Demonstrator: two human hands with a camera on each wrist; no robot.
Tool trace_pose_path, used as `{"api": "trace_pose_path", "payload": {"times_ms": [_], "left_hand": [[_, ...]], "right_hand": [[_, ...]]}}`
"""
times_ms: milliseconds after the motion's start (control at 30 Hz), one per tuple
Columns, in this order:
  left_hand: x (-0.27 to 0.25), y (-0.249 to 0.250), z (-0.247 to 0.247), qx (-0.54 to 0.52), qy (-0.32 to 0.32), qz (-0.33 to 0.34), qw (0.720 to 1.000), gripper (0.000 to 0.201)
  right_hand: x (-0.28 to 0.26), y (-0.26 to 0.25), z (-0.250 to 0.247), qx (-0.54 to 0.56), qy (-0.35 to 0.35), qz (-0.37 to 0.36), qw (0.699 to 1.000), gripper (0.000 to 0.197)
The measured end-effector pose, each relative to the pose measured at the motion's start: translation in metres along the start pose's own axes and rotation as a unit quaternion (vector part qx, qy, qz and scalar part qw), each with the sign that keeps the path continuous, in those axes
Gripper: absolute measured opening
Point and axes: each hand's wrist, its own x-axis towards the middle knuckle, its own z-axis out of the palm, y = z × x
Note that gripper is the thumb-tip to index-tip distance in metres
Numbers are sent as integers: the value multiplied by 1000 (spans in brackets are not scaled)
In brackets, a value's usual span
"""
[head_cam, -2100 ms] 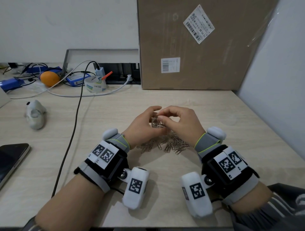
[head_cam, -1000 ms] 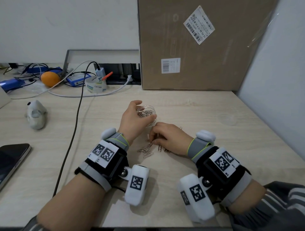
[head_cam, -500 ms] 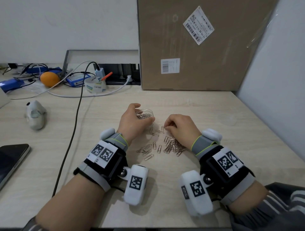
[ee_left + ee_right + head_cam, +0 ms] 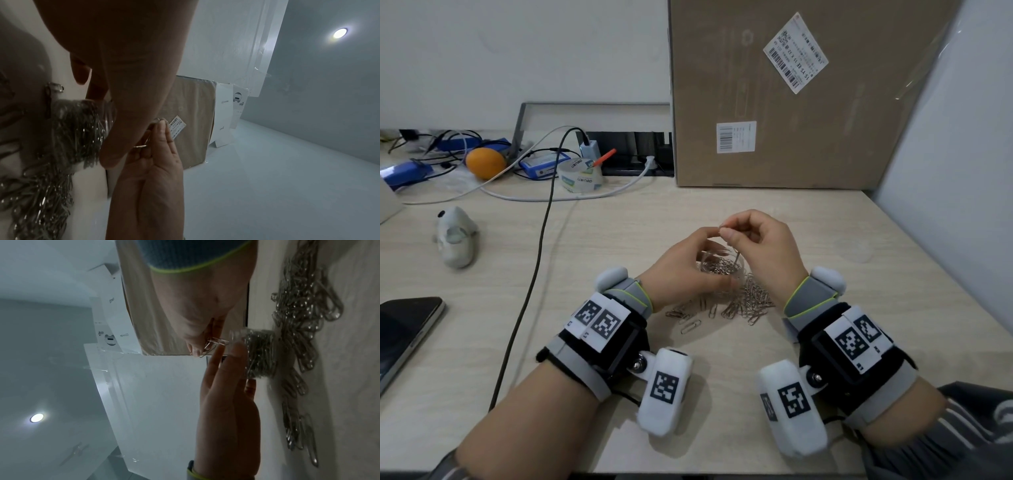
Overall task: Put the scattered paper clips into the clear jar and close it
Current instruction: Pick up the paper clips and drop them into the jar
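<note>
My left hand [image 4: 681, 270] grips the small clear jar [image 4: 717, 265], which is partly filled with silver paper clips. It holds the jar just above the table, beside the loose pile of paper clips [image 4: 751, 301]. My right hand [image 4: 763, 246] is raised over the jar's mouth and pinches a paper clip [image 4: 723, 226] between thumb and forefinger. In the right wrist view the pinched clip [image 4: 213, 344] hangs next to the jar [image 4: 260, 353], and the pile [image 4: 302, 318] lies beyond. In the left wrist view the jar [image 4: 80, 128] sits under my fingers, facing the right hand [image 4: 156, 149].
A faint clear disc [image 4: 854, 251] lies on the table to the right. A large cardboard box [image 4: 808, 96] stands at the back, and a wall panel [image 4: 962, 171] closes the right side. On the left are a black cable [image 4: 534, 274], a grey toy [image 4: 457, 238] and a phone [image 4: 404, 329].
My right hand has risen from the pile on the table to above the jar with a clip pinched. My left hand has brought the jar nearer, over toward the pile.
</note>
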Motion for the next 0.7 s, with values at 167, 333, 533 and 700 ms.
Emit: {"api": "trace_pose_path", "payload": {"times_ms": [167,333,533,700], "left_hand": [[0,-2,1,-24,7,11,1000,66],[2,-4,-1,-32,44,-11,998,76],[6,-8,-8,-54,128,-45,989,72],[8,-14,-14,-57,187,-82,977,69]], "right_hand": [[-3,3,2,-59,-36,-17,997,4],[-3,-2,-5,-109,-48,-50,992,24],[5,0,-30,-211,60,18,975,56],[6,10,-45,-404,-75,155,898,65]]}}
